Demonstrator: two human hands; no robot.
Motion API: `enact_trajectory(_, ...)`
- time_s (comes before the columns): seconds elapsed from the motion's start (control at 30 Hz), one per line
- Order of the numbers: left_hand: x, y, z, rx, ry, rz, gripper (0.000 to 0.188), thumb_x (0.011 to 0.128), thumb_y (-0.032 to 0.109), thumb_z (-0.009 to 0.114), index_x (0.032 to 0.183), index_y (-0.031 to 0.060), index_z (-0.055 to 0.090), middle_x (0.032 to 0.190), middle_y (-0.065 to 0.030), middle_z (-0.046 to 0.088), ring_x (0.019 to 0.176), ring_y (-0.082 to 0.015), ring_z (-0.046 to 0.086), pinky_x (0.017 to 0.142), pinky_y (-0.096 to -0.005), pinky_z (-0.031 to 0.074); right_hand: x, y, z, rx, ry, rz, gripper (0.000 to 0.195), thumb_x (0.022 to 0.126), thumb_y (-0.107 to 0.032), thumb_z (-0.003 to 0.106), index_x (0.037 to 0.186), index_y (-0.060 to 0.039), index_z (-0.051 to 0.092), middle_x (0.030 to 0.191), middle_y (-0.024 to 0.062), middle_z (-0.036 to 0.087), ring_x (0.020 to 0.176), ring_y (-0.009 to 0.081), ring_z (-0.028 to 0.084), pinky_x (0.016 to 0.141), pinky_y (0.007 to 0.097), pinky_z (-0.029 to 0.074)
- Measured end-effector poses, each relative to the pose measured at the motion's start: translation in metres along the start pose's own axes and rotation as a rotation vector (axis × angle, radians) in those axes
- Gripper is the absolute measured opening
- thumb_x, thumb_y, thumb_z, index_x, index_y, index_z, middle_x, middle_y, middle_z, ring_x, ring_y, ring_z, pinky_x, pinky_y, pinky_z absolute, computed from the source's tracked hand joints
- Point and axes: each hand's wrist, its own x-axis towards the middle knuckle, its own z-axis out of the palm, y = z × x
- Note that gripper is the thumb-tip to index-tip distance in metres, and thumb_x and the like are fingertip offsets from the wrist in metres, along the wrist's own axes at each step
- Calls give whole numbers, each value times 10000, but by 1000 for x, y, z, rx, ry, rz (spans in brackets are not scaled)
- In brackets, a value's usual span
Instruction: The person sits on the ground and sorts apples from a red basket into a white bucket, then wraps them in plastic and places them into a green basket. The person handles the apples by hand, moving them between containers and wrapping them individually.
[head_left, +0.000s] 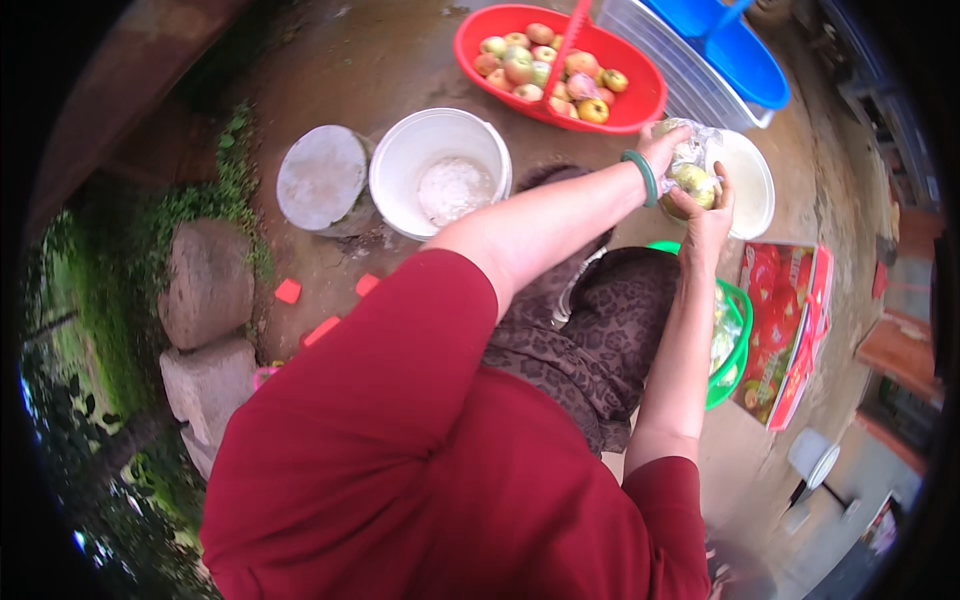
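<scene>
My left hand (658, 150), with a green bangle (640, 178) at its wrist, grips clear plastic film (702, 135) that seems to wrap a pale green fruit. Just below it, my right hand (712, 214) holds a yellow-green apple (694, 185), partly covered by film. Both hands are over the left edge of a white bucket (752, 184). Beyond them stands a red plastic basket (480, 79) of red and yellow-green apples (519, 69). Close to my right forearm, a green basket (740, 352) holds film-wrapped fruit (724, 337), partly hidden by the arm.
An open white bucket (391, 169) stands beside a round, pale-topped block (322, 178). A printed fruit carton (776, 322) lies at the right. Behind are a clear plastic crate (675, 67) and a blue basket (769, 75). Large stones (206, 285) edge the plants at left.
</scene>
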Motion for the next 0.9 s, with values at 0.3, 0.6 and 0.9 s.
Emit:
enact_trajectory(0.3, -29, 97, -94, -493, -306, 91, 414, 893, 425, 424, 1108, 84, 517, 1035, -116, 592, 946, -258, 593, 834, -408, 492, -24, -23, 122, -695, -344, -616, 705, 551, -30, 683, 1221, -115, 479, 1074, 169, 528, 1031, 331, 478, 926, 401, 374)
enact_trajectory(0.6, -82, 138, -221, -473, 79, 62, 489, 845, 491, 474, 1106, 82, 539, 1092, -127, 582, 999, -282, 565, 907, -421, 438, -65, 48, 213, -897, -739, -507, 636, 593, -69, 664, 1196, -78, 461, 1094, 222, 459, 1033, 387, 447, 901, 423, 400)
enact_trajectory(0.9, -82, 130, -303, -454, 259, 64, 483, 814, 484, 534, 1127, 117, 549, 1081, -90, 596, 981, -254, 574, 876, -393, 456, -64, 92, 259, -1147, -1246, -237, 555, 675, -142, 647, 1192, -120, 448, 1171, 180, 423, 1106, 346, 450, 877, 420, 445)
